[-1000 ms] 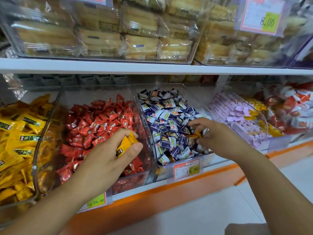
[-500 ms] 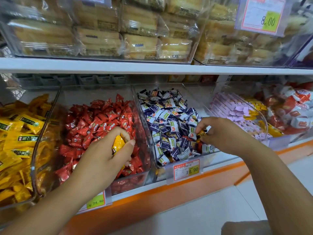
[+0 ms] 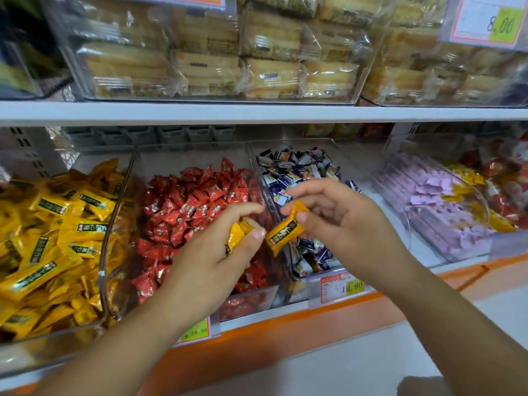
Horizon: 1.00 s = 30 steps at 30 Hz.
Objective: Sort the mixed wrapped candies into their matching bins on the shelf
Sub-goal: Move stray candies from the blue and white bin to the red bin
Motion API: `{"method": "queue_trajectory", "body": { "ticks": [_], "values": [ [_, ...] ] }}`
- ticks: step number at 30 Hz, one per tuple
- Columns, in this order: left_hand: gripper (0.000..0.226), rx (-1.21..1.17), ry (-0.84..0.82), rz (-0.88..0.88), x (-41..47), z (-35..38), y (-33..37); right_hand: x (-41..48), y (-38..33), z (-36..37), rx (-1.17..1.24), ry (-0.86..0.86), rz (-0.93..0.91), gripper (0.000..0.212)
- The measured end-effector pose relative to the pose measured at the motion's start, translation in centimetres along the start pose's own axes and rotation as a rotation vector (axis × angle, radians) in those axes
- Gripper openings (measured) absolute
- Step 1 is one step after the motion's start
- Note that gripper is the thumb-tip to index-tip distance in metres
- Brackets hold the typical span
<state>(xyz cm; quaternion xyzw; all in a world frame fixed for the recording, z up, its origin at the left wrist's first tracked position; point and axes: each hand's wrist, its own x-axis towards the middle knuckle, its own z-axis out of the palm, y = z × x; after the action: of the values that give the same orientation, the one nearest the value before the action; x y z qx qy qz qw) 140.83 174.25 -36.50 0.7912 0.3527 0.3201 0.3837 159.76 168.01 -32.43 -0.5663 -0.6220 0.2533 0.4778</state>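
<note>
Shelf edge: the orange lip (image 3: 285, 324) nearest you carries price tags reading 24.90 (image 3: 195, 331) and 19.90 (image 3: 341, 287).
Left hand (image 3: 211, 258): above the red-candy bin (image 3: 248, 302), its grip clamped, thumb against fingers, on a yellow candy (image 3: 236, 236).
Left candy: mostly hidden. The part that shows slants from low left to upper right.
Right hand (image 3: 345, 221): over the blue-and-white bin (image 3: 297, 172), its grip pinching a second yellow candy (image 3: 285, 230) by the upper end.
Right candy: the long axis runs from low left up to the right, the dark label faces you, and the free end points at your left thumb, just beside it.
Bins: the yellow-candy bin (image 3: 104, 281) sits far left, with the red one beside it. A purple-candy bin (image 3: 445, 212) lies to the right.
Above: the white upper shelf (image 3: 257, 112) holds wrapped pastries (image 3: 205, 70).
</note>
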Motion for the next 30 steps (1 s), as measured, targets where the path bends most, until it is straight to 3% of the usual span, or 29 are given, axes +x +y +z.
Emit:
{"method": "queue_trajectory", "body": {
  "ticks": [4, 6, 8, 10, 12, 15, 20, 23, 30],
  "values": [
    [0.061, 0.083, -0.006, -0.016, 0.1, -0.1, 0.0, 0.2, 0.1, 2.3, -0.046, -0.071, -0.027, 0.038],
    [0.054, 0.111, 0.034, -0.011, 0.2, -0.2, -0.1, 0.4, -0.1, 2.3, -0.067, -0.102, 0.003, 0.042],
    [0.042, 0.13, 0.053, -0.007, 0.1, -0.3, -0.3, 0.6, -0.5, 0.8, -0.139, -0.07, 0.041, 0.032],
    [0.039, 0.143, 0.054, -0.014, 0.0, -0.5, -0.4, 0.8, -0.8, -2.4, -0.458, 0.024, 0.072, 0.018],
    [0.041, 0.151, 0.057, -0.021, 0.0, -0.6, -0.5, 0.7, -0.3, -6.1, -0.785, -0.018, 0.259, 0.015],
    [0.044, 0.154, 0.051, -0.034, 0.0, -0.4, -0.8, 0.2, 1.9, -8.7, -0.935, -0.184, 0.541, 0.023],
    [0.05, 0.153, 0.04, -0.035, -0.1, -0.4, -0.5, -0.2, 5.0, -7.1, -0.86, -0.271, 0.495, 0.027],
    [0.046, 0.149, 0.011, -0.034, 0.1, -0.4, -0.3, -0.2, 5.5, -7.0, -0.796, -0.27, 0.478, 0.052],
    [0.035, 0.077, 0.014, -0.071, 0.0, -0.6, -0.6, 0.1, 6.8, -7.3, -0.569, -0.07, 0.406, 0.042]
  ]
}}
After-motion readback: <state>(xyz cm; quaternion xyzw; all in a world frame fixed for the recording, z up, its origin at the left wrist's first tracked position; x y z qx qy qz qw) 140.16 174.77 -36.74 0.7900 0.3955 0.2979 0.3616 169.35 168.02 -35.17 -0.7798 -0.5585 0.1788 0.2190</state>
